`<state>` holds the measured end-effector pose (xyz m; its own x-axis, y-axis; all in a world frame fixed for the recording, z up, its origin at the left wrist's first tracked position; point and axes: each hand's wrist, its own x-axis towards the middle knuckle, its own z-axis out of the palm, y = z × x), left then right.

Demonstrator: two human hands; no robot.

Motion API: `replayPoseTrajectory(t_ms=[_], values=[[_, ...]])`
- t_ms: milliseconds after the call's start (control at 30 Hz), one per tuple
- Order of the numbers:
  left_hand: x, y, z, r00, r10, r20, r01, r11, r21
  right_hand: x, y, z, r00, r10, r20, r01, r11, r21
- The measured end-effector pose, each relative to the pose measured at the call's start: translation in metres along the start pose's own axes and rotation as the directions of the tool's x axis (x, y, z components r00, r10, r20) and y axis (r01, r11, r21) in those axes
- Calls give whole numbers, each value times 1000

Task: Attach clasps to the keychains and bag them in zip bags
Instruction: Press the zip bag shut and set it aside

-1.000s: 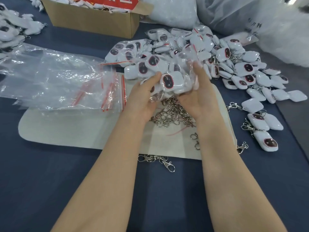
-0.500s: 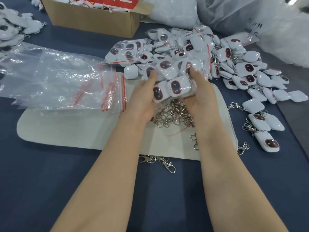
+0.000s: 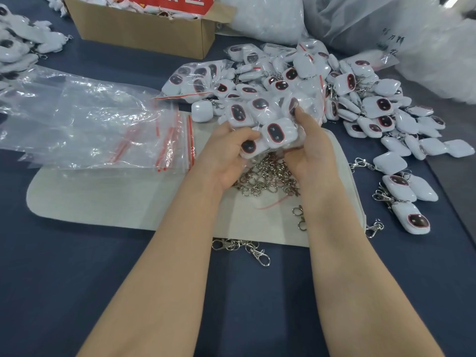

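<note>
At frame centre we clench both hands, left hand (image 3: pixel 226 153) and right hand (image 3: pixel 311 148), around a filled zip bag (image 3: pixel 273 119); slack grip may spill keychains (image 3: pixel 277 132) onto the clasps (image 3: pixel 268 176).

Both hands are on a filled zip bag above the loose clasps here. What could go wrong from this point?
1. The filled bag is held by the left hand and right hand; if its seal is not fully shut, keychains could spill out.
2. It sits right above the clasp pile, so setting it down could scatter or snag clasps.
3. Loose clasps lie off the mat, easily swept away by a forearm.
</note>
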<state>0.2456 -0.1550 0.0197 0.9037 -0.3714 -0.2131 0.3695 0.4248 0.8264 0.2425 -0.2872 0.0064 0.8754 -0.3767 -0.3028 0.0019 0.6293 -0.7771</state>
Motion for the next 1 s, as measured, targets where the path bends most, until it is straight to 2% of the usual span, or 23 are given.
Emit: replayPoseTrajectory(t_ms=[133, 300, 600, 700, 867, 1000], values=[[1, 0, -1, 999, -7, -32, 7, 1000, -13, -3, -1, 1, 1000, -2, -14, 2, 1000, -6], [-1, 2, -2, 998, -44, -35, 44, 999, -8, -4, -1, 2, 999, 6, 42, -8, 999, 39], [2, 0, 0, 983, -3, -185, 6, 1000, 12, -6, 0, 2, 990, -22, 140, 20, 1000, 17], [1, 1, 0, 987, -50, -151, 44, 998, -39, -6, 0, 2, 991, -23, 134, 18, 999, 42], [-1, 4, -3, 989, -145, 13, 145, 989, -26, -4, -2, 1, 993, -7, 116, -2, 997, 73], [0, 1, -2, 985, -174, -6, 174, 985, 3, -5, -2, 1, 990, -16, 140, 4, 997, 83]])
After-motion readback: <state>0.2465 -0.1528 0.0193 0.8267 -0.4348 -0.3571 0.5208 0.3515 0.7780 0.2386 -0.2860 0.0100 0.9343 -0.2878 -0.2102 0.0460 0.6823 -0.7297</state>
